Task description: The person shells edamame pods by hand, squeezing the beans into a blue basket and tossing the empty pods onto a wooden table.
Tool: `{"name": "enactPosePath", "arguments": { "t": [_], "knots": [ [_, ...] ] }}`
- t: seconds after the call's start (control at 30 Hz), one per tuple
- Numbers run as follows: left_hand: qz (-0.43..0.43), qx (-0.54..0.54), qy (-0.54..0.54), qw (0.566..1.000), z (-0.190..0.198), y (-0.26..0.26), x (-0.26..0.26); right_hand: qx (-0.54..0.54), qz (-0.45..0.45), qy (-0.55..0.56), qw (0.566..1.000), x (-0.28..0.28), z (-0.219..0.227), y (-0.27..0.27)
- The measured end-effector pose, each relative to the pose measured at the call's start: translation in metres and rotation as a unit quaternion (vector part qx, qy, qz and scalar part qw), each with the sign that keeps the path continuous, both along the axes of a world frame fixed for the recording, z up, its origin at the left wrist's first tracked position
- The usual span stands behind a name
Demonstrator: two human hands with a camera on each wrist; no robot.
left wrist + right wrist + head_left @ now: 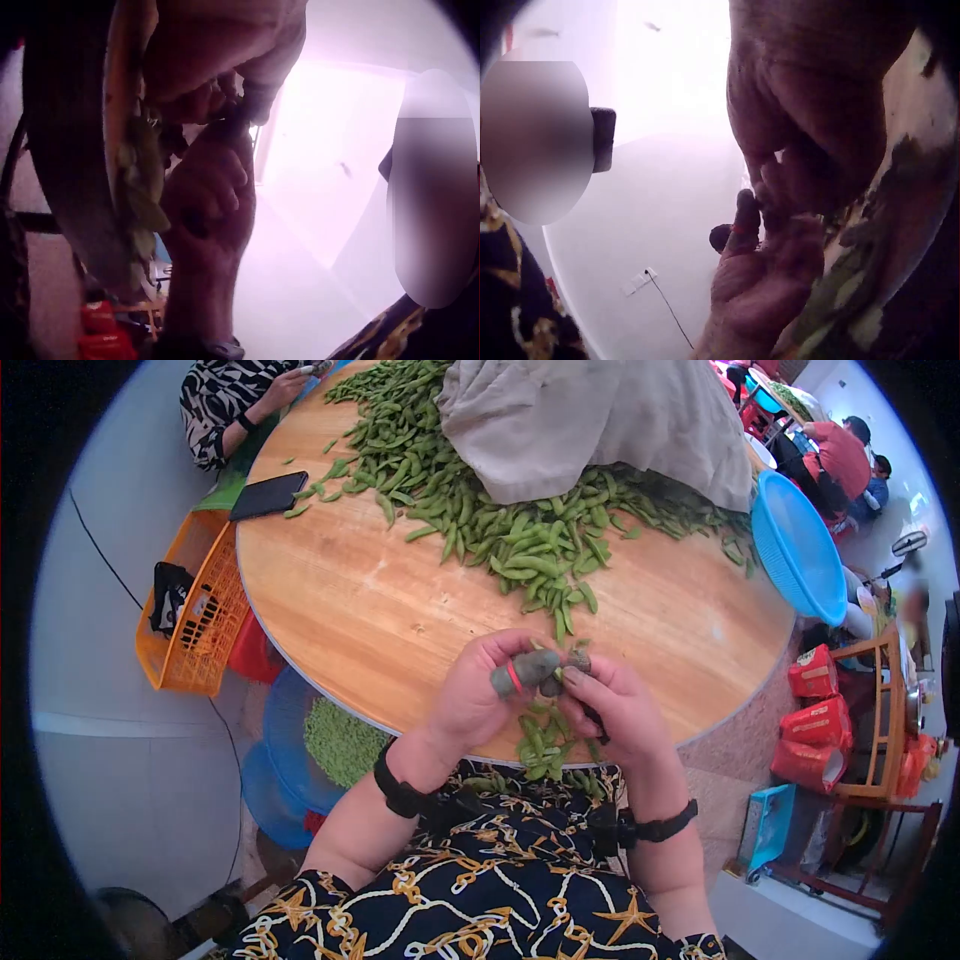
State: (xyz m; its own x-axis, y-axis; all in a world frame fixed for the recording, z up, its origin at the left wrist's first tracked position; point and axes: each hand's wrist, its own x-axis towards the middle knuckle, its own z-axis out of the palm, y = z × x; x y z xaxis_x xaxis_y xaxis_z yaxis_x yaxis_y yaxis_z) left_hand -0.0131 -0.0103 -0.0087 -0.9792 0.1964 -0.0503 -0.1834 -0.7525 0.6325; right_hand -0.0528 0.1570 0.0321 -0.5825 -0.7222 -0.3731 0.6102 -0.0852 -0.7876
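Head view: I am holding both hands together over the near edge of the round wooden table (380,620). My left hand (480,695), wearing a grey thumb guard (525,672) with a red band, is pinching an edamame pod (578,660) from the left while my right hand (620,710) is gripping the same pod from the right, fingers curled around it. A small heap of pods (540,745) is lying just below my hands at the table edge; the large pile of edamame (500,520) is sitting farther back, partly under a beige cloth (600,420). Only this view is showing the blue basin (800,545) at the right rim and the phone (268,495) at the left. The wrist views are looking up from below: the left wrist view is showing curled fingers meeting beside the table rim, the pod itself indistinct; the right wrist view is catching the guard's red band.
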Motion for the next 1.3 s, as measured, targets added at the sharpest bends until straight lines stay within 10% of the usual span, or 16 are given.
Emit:
{"name": "enactPosePath", "arguments": {
  "t": [0.07, 0.33, 0.8, 0.9, 0.97, 1.13, 1.3],
  "knots": [
    [0.054, -0.018, 0.008, 0.998, -0.001, 0.003, -0.001, 0.071, -0.002, 0.157, 0.985, 0.004, -0.001, -0.003],
    [0.151, -0.172, 0.016, 0.973, 0.004, 0.003, 0.001, 0.066, 0.008, 0.118, 0.991, 0.012, 0.003, -0.006],
    [-0.021, -0.004, 0.034, 0.999, 0.005, -0.005, 0.006, -0.056, 0.017, -0.068, 0.996, 0.020, 0.006, -0.006],
    [0.015, -0.136, 0.028, 0.990, 0.016, 0.002, 0.006, 0.054, -0.040, 0.081, 0.994, 0.020, -0.003, -0.011],
    [0.055, -0.193, 0.031, 0.979, 0.010, 0.006, 0.004, 0.233, -0.105, 0.390, 0.885, 0.023, -0.006, -0.013],
    [0.111, -0.290, 0.065, 0.948, 0.012, 0.005, 0.004, 0.159, -0.107, 0.197, 0.961, 0.014, 0.000, -0.005],
    [0.082, -0.167, 0.025, 0.982, 0.012, 0.007, 0.005, 0.070, -0.081, 0.073, 0.992, 0.013, 0.003, -0.001]
  ]
}}
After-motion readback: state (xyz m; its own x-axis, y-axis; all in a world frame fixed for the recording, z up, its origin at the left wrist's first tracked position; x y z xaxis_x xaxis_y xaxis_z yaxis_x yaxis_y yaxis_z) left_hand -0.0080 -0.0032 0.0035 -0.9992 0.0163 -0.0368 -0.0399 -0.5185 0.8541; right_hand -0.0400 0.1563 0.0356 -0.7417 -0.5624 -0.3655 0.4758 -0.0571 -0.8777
